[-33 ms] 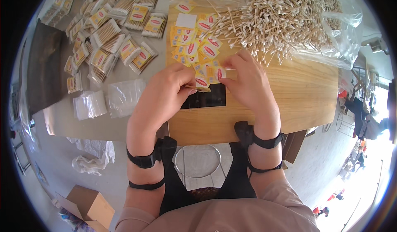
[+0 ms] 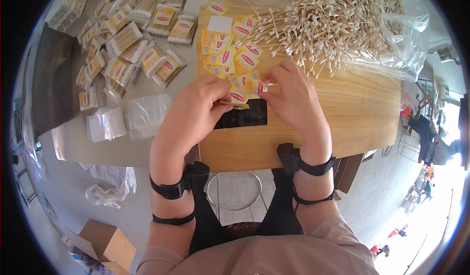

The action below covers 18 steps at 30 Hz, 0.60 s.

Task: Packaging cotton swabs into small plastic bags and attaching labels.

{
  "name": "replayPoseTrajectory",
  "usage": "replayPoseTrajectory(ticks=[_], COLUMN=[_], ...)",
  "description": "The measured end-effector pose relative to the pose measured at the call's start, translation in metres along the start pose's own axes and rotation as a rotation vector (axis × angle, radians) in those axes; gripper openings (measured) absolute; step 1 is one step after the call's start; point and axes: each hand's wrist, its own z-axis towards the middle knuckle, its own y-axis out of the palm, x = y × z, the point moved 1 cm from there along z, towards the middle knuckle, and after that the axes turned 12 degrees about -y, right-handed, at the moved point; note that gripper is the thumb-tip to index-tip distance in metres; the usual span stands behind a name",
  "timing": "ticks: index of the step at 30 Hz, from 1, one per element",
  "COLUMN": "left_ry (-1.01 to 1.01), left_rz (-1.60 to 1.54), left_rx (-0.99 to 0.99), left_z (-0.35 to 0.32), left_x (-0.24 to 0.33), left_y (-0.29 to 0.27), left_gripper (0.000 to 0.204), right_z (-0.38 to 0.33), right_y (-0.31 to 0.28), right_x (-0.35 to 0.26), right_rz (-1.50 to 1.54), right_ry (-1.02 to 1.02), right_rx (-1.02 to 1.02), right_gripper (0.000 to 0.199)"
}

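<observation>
— What is in the hands?

— A small yellow label with a red oval (image 2: 253, 87), pinched at its edge by the fingertips of the right hand (image 2: 289, 96). It sits at the near end of a loose spread of the same yellow labels (image 2: 230, 54) on the wooden table (image 2: 342, 118). The left hand (image 2: 196, 109) pinches a thin flat brownish strip (image 2: 234, 104), pointing right toward the label; what it is exactly, I cannot tell.

— And under them?

— A black rectangular panel (image 2: 243, 118) lies on the table just below both hands. Behind the labels, a large heap of wooden cotton swabs (image 2: 333, 20) spills out of a clear plastic bag (image 2: 406, 45).

— What about the left side?

— A grey surface (image 2: 98, 147) adjoins the table. It carries many filled swab packets (image 2: 127, 45) with yellow labels, and nearer, a stack of empty clear bags (image 2: 127, 118). On the floor are a crumpled white bag (image 2: 110, 187) and a cardboard box (image 2: 105, 243). A metal ring stool (image 2: 235, 191) shows below the table edge.

— How are the hands posed?

— Both come from below, palms down, fingers curled inward, meeting over the panel. Each forearm wears black straps (image 2: 171, 191) at the wrist.
</observation>
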Motion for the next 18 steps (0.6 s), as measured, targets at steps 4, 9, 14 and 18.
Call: replayPoseTrajectory(ticks=[4,9,14,18], left_ry=[-0.015,0.01,0.023,0.021], left_rz=[0.013,0.051,0.055,0.059], left_rx=[-0.026,-0.013,0.0,0.002], left_z=[0.001,0.003,0.004,0.004], left_x=[-0.002,0.0,-0.003,-0.002], left_y=[0.003,0.005,0.007,0.007], left_gripper=[0.013,0.013,0.018,0.018], right_z=[0.002,0.004,0.005,0.005], right_y=[0.001,0.003,0.003,0.008], right_x=[-0.002,-0.006,-0.01,-0.007], right_rz=[0.068,0.089,0.048,0.082], right_ry=[0.021,0.003,-0.072,-0.067], right_rx=[-0.029,-0.004,-0.008,-0.032], right_gripper=[0.023,0.026,0.025,0.023])
